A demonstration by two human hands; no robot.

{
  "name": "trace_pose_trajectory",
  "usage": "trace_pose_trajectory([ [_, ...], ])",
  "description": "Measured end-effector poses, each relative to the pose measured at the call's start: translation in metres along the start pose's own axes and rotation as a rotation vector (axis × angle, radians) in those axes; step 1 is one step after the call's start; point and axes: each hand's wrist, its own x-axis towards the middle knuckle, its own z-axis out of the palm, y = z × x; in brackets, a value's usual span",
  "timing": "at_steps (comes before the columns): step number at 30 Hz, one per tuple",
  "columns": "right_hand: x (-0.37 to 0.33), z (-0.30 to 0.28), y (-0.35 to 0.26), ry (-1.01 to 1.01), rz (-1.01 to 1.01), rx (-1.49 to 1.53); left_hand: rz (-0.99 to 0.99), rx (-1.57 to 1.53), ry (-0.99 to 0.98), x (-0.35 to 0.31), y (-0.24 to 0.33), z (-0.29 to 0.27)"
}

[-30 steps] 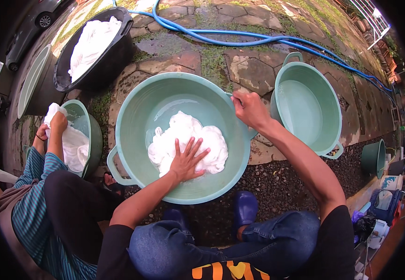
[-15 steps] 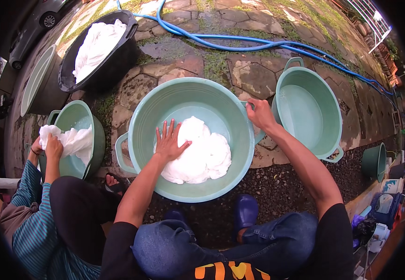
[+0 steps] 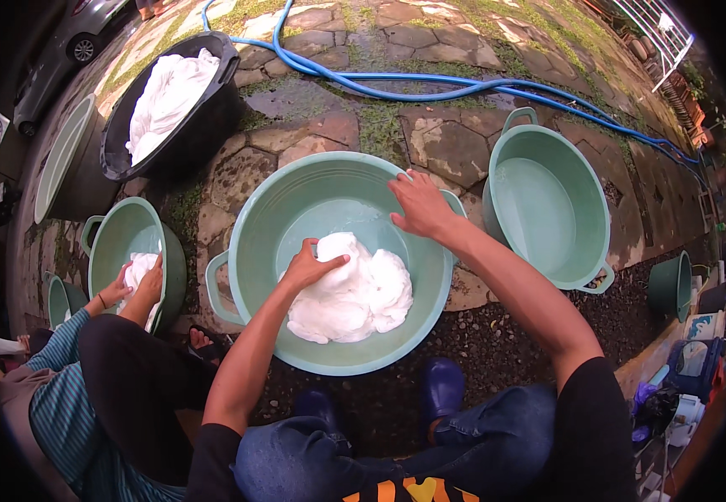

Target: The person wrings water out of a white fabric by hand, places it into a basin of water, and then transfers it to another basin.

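Observation:
A wide green plastic basin [image 3: 250, 251] stands on the ground before me, with a bunched, wet-looking white cloth [image 3: 359, 305] lying on its bottom. My left hand [image 3: 312, 266] grips the upper left part of this cloth, thumb across the top and fingers curled at its edge. Above the basin's far right rim hovers my right hand [image 3: 420, 205], its fingers loosely apart and nothing in them. Whether its fingertips touch the rim I cannot tell.
At right stands another green basin [image 3: 538, 217]. A black tub [image 3: 220, 88] of white cloth is at far left. A co-worker's hands [image 3: 141, 289] handle white cloth in a smaller green basin [image 3: 170, 251]. A blue hose [image 3: 430, 86] crosses the paving. A dark green bucket [image 3: 671, 286] lies far right.
My left hand has gone from lying flat on the cloth to gripping it. My right hand has let go of the basin's right handle and moved left over the rim. The co-worker's cloth is lower in their basin.

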Motion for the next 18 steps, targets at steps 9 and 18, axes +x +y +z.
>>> trace_pose_trajectory([
  [9, -0.061, 0.103, -0.043, -0.516, -0.033, 0.217, 0.194, -0.636, -0.402, -0.028, 0.047, -0.032],
  [18, 0.002, -0.013, -0.017, -0.07, 0.221, 0.357, 0.38, -0.885, -0.161, -0.05, 0.083, -0.106],
])
